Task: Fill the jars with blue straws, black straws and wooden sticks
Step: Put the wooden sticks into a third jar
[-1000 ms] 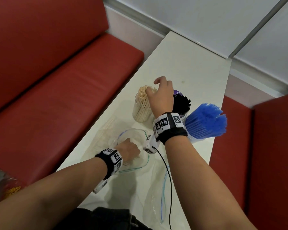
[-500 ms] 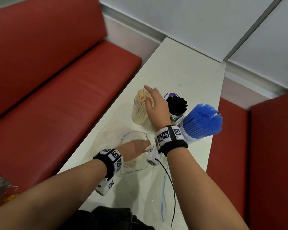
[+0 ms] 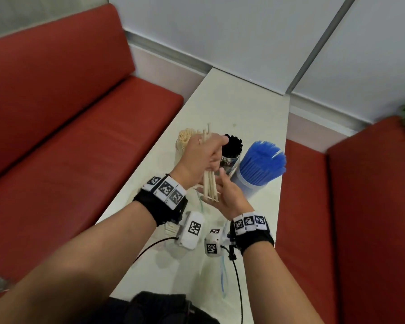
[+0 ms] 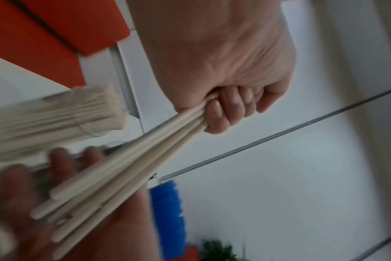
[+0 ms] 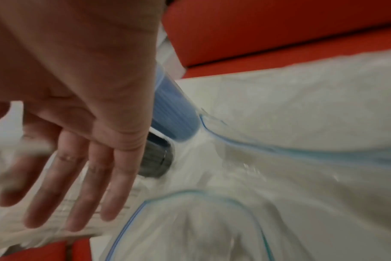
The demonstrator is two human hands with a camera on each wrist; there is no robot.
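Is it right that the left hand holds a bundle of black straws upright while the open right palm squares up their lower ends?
Not quite. The left hand grips wooden sticks, not black straws; the left wrist view shows the pale sticks in its grip. The black straws are in their jar. The rest holds: the open right hand is under the sticks' lower ends.

Loose sticks (image 3: 209,181): pale wooden bundle, upright, gripped mid-length in a fist, lower ends on an open palm.
Stick jar (image 3: 184,142): packed full, at 10 o'clock from the bundle.
Black straws (image 3: 232,146): upright in a jar, at 1 o'clock.
Blue straws (image 3: 263,162): dense bunch, fanned rightward, at 2 o'clock.
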